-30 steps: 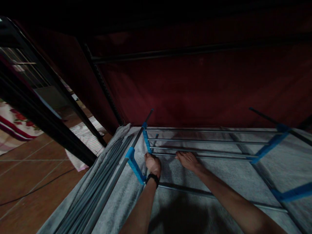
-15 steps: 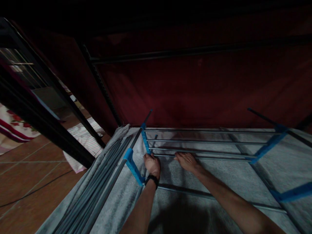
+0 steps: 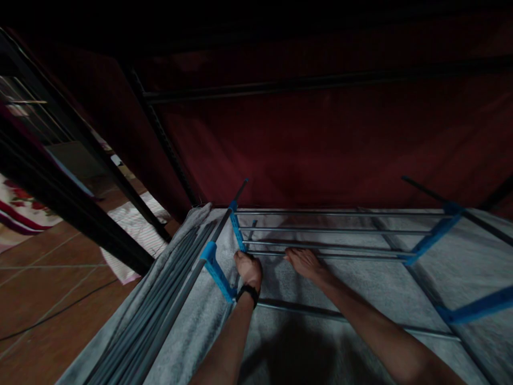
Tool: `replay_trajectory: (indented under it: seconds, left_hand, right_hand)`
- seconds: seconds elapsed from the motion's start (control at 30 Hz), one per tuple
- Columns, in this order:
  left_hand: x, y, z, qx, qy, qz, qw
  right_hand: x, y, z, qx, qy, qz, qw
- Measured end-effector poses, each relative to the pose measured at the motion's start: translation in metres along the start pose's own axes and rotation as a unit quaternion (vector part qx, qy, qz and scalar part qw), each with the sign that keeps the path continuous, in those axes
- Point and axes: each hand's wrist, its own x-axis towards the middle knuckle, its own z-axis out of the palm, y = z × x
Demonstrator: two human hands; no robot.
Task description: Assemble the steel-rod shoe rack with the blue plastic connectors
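A rack of grey metal tubes and blue plastic brackets lies on a grey blanket point(image 3: 288, 353). My left hand point(image 3: 248, 268), with a black band at the wrist, is closed around the lower end of the far left bracket point(image 3: 237, 227), where a tube meets it. My right hand point(image 3: 303, 263) grips that same crosswise tube point(image 3: 360, 257) a little further right. Its other end meets the right bracket point(image 3: 430, 240). Nearer to me, another blue bracket point(image 3: 218, 272) sits left of my wrist, with a lower tube point(image 3: 300, 309) running right from it.
A bundle of loose grey tubes point(image 3: 156, 305) lies along the blanket's left side. Behind the rack hangs a dark red cloth point(image 3: 300, 149) on a black metal frame point(image 3: 240, 93). Tiled floor point(image 3: 52, 289) and a striped cloth point(image 3: 128, 230) show at left.
The view has shifted slightly, so the rack sits a little further left in the picture. Both hands keep their grip at about the same spots.
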Motion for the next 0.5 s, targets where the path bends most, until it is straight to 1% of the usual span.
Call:
replay_trajectory:
  seconds: [0.33,0.5]
  left_hand:
    - [0.002,-0.01,-0.018,-0.087,-0.005,-0.038,0.995]
    - [0.004,-0.011,-0.02,-0.106,0.005,-0.042,0.993]
  right_hand:
    - [-0.001,-0.001,0.0,0.005,0.01,0.003,1.0]
    - [0.001,-0.002,0.0,0.011,0.015,0.009,1.0]
